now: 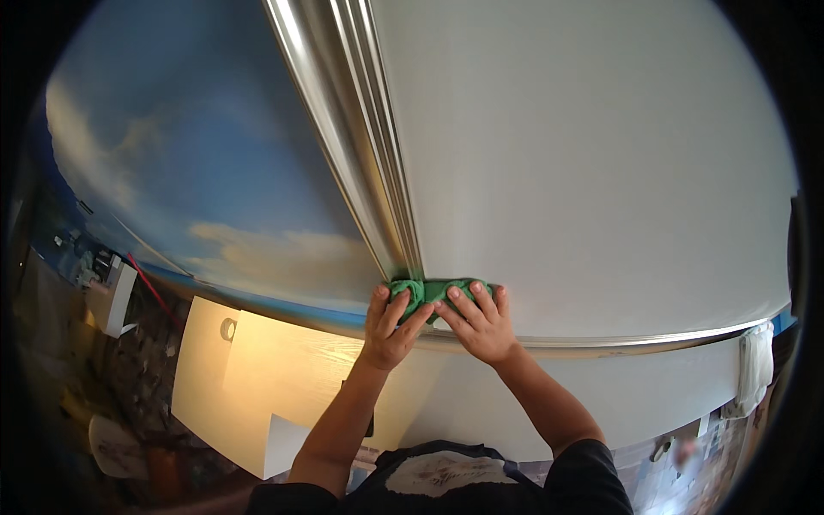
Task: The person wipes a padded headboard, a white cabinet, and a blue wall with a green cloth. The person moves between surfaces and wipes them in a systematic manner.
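Observation:
A folded green cloth lies pressed against the near end of a long shiny metal profile with lengthwise ridges. Both hands are on the cloth: my left hand on its left part, my right hand on its right part, fingers spread and pointing away from me. To the right of the profile is a large smooth whitish panel. On the left is a surface printed with blue sky and clouds. The cloth's underside is hidden.
A metal edge strip runs along the panel's near side, above a white surface. White sheets with a roll of tape are at left. A white folded cloth hangs at far right. A red strip shows at far left.

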### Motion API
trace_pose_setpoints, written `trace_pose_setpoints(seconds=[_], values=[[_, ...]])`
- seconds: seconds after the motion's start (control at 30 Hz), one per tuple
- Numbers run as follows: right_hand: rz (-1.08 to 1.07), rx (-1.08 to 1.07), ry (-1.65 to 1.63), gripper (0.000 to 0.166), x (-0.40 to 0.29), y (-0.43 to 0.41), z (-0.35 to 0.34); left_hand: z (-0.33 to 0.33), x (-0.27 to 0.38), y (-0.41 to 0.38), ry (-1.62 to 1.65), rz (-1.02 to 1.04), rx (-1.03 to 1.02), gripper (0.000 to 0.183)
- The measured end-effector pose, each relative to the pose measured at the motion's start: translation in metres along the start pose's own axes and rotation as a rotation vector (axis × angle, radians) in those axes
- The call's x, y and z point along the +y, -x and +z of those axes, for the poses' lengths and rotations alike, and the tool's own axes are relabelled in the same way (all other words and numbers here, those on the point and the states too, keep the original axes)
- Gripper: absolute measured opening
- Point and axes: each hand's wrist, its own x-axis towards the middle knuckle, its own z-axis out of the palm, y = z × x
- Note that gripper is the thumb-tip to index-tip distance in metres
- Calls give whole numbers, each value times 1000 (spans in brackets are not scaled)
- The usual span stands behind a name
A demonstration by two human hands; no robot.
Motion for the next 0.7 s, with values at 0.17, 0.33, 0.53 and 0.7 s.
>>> trace_pose_setpoints(seconds=[0.17, 0.33, 0.53, 0.7], values=[[-42, 3, 15, 43, 6, -3, -7, -7, 7, -12, -19, -11, -43, 32], [50, 282, 26, 36, 16, -80, -25, -16, -1, -85, -27, 21, 148, 29], [51, 135, 62, 38, 7, -20, -13, 4, 12, -20, 11, -54, 35, 31], [36, -132, 26, 39, -15, 76, 1, 16, 37, 84, -81, -162, -333, 37]])
